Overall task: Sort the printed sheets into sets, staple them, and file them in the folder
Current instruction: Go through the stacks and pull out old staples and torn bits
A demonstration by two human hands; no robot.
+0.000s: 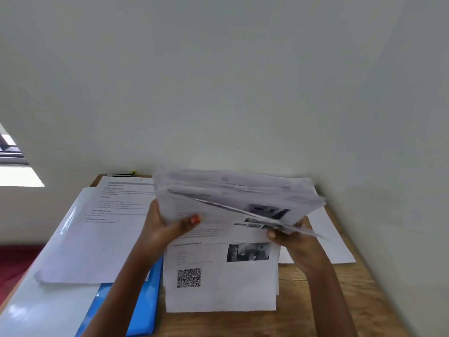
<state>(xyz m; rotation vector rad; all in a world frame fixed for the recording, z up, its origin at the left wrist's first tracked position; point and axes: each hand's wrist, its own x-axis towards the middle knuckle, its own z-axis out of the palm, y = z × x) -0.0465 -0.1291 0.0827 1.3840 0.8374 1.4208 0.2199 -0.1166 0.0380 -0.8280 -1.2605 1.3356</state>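
Motion-blurred stack of printed sheets (238,195), fanned, gripped at both ends.

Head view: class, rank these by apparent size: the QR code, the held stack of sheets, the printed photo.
1. held stack of sheets, though nearer the camera
2. printed photo
3. QR code, somewhat smaller

A plain, pale grey-green wall (218,81) filled the upper view and met a side wall (413,215) on the right, forming a corner. A wooden worktop (315,288) stood pushed into it. At far left a window (11,147) threw bright daylight onto its sill (19,176). Below lay a dark red surface (14,263).
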